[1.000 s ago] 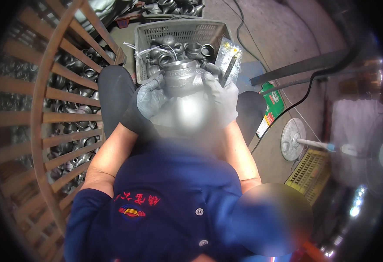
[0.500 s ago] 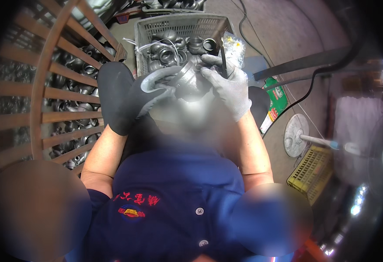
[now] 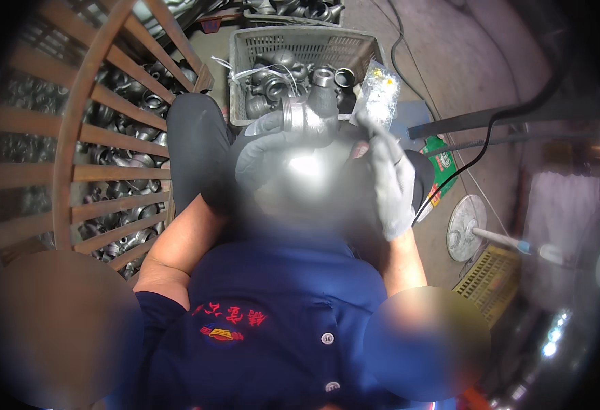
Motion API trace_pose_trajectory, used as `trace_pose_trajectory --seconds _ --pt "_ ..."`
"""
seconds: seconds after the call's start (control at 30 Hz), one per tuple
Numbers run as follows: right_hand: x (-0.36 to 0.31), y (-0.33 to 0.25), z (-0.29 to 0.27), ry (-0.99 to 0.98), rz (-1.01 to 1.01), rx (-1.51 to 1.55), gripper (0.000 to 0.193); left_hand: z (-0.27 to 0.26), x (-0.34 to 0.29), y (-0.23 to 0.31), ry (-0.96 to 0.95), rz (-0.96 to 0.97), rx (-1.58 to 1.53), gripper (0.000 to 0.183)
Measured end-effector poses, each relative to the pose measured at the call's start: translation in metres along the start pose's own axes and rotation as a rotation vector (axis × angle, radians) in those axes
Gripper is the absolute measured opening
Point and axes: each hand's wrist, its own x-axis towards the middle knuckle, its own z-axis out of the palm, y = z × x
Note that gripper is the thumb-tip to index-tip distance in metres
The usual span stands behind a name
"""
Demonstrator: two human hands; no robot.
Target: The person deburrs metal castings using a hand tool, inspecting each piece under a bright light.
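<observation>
A grey metal pipe fitting (image 3: 319, 113) with a threaded side opening is held up in front of my body. My left hand (image 3: 257, 147), in a grey glove, grips it from the left; part of that hand is lost in a blurred patch. To the right of the fitting is my right hand (image 3: 394, 181) in a pale glove, apart from it, with the fingers stretched forward and the thumb toward the fitting. Just beyond, a grey plastic crate (image 3: 355, 49) holds several similar metal fittings (image 3: 276, 87).
A rusty barred metal cage (image 3: 67, 147) full of fittings stands at my left. A clear plastic bag (image 3: 380, 92) leans by the crate's right side. Farther right are a black cable (image 3: 481, 147), a round pale disc-shaped base (image 3: 465, 229) and a yellow crate (image 3: 488, 277).
The fitting has turned so its threaded opening faces left and another opening points up. My right hand has let go of it and drawn back toward me on the right.
</observation>
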Motion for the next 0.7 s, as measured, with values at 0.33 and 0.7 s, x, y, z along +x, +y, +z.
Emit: trace_pose_trajectory --seconds 0.33,0.7 --pt "-0.018 0.010 0.017 -0.103 -0.234 -0.389 0.039 -0.030 0.000 -0.021 -0.034 0.058 -0.261 0.033" --pt "-0.016 0.011 0.020 -0.100 -0.321 -0.584 0.061 -0.027 -0.006 -0.027 0.133 0.078 -0.165 0.037"
